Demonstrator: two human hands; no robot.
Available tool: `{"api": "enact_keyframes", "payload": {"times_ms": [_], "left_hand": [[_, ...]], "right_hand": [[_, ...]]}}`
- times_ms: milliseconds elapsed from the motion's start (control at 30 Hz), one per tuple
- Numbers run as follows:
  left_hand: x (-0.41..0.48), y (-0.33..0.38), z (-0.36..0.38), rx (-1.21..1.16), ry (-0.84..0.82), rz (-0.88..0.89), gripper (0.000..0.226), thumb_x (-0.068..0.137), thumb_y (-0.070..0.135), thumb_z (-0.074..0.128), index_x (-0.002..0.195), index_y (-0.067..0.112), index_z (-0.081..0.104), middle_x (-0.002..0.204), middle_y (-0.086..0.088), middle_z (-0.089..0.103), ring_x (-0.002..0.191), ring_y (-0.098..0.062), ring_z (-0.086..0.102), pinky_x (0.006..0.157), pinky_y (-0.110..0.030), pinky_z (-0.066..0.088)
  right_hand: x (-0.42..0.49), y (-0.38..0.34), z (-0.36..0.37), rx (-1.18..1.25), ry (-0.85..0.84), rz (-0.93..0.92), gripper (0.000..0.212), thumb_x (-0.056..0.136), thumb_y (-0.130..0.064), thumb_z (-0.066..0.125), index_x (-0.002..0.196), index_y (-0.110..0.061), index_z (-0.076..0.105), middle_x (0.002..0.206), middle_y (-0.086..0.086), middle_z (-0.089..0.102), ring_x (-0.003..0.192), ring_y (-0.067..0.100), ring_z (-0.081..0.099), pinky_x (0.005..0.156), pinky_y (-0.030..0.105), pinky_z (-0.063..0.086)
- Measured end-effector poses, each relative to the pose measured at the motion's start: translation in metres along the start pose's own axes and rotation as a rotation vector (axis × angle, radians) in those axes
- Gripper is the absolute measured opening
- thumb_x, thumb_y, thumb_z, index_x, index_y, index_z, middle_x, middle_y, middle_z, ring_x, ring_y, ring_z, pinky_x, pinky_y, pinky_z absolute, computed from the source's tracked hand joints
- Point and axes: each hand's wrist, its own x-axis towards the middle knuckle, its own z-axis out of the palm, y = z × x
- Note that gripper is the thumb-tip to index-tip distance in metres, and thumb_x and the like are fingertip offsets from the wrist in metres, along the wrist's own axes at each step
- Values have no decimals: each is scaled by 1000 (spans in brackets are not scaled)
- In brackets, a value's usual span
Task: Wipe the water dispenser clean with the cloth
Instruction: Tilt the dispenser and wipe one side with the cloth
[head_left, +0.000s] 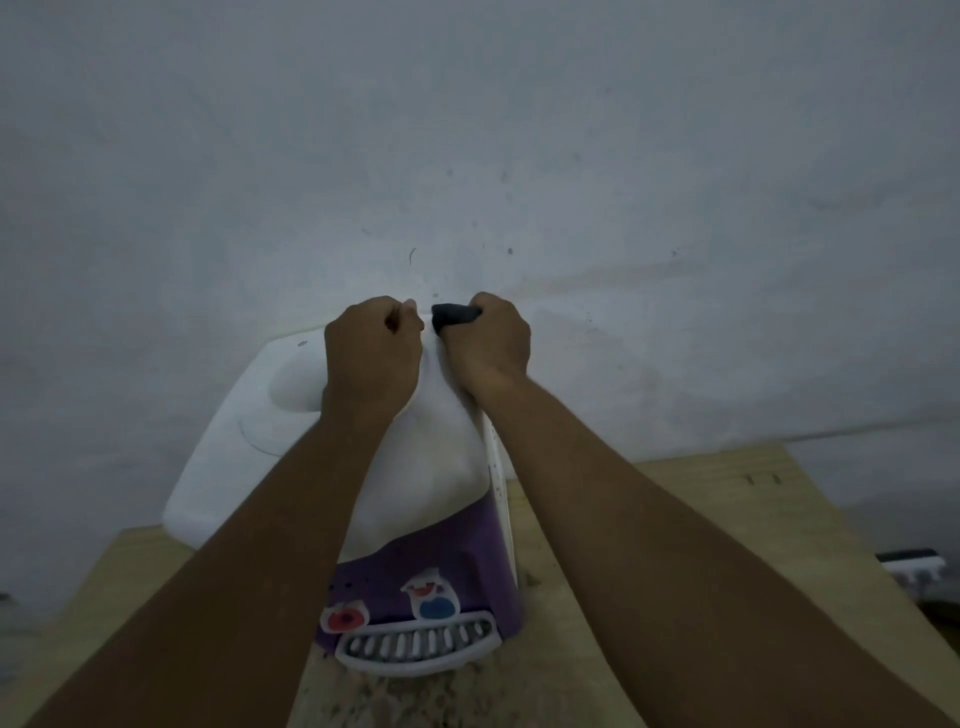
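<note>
The water dispenser (249, 447) stands at the centre of the frame on a light wooden table (649, 519), with its rear side against a pale wall (467, 130). Its top is white and its front panel is purple.

Front panel, lower centre of the frame:
- red tap (345, 618) on the left
- blue tap (436, 605) just to its right
- slotted grey drip tray (415, 644) directly below both taps

Both forearms reach across the top of the unit to its rear edge, at mid-frame. The right hand (491, 343) is closed around a dark cloth (454, 313), which protrudes from the thumb side of the fist (towards the other hand) and lies at the rear edge. The left hand (374, 348) is just beside it, fingers curled, resting on the white top. Whether it grips the rear edge or is simply clenched cannot be determined in this dim view. The two hands are near each other but apart.
</note>
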Motion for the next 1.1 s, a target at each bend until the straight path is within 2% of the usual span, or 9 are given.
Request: {"api": "enact_keyframes", "payload": {"times_ms": [100,167,300,500,633,767,833,933,1100], "left_hand": [[-2,-1,1,0,-16,19,39,98,30,47,82,1,67,81,-12,70,79,-27,63,73,-37,46],[-2,-1,1,0,-34,27,39,98,30,46,83,0,67,81,-13,70,79,-27,63,71,-34,45],[-1,-2,2,34,-72,79,44,95,35,42,80,1,66,77,-11,69,77,-26,62,73,-36,45],[-3,-1,6,108,-107,103,31,95,26,50,73,7,62,73,-4,61,72,-20,54,65,-24,30],[-6,-3,9,65,-113,96,18,90,22,58,80,9,64,84,-3,63,81,-19,57,72,-26,39],[-8,-3,10,82,-142,136,13,88,24,60,82,12,63,89,1,61,85,-13,54,74,-20,33],[-9,-3,11,97,-153,153,13,88,25,60,81,14,62,89,3,59,84,-13,52,75,-21,33],[-10,-6,13,112,-149,180,15,88,26,61,80,14,61,86,4,57,82,-12,50,75,-24,36],[-10,-4,12,110,-149,162,16,88,28,61,79,15,59,85,3,55,82,-14,50,74,-22,32]], "right_hand": [[18,7,0,223,-15,226,6,82,-16,65,83,-12,61,76,2,61,64,14,55,50,23,42],[24,16,-1,427,-40,398,12,77,-12,68,88,-9,66,84,8,67,74,22,64,64,31,57],[10,52,0,495,-104,530,11,76,-10,69,87,-7,69,90,15,72,81,30,69,75,45,60],[-36,89,0,520,-121,502,28,77,-24,68,95,-2,65,96,19,70,92,36,67,76,44,56],[-55,81,-7,710,-86,432,7,83,-22,65,85,-18,71,93,13,72,89,31,69,79,48,57],[-55,74,-7,771,-78,378,14,87,-19,64,82,-29,72,90,4,74,90,25,70,82,45,59],[-42,72,-7,725,-82,369,15,88,-20,63,80,-31,71,91,5,73,88,25,69,78,41,58],[-19,71,-1,590,-69,330,10,88,-23,62,89,-20,71,88,7,71,77,24,65,68,36,55],[0,77,8,347,-59,305,26,91,-27,55,84,-5,66,80,11,67,66,20,57,61,31,47]]}}
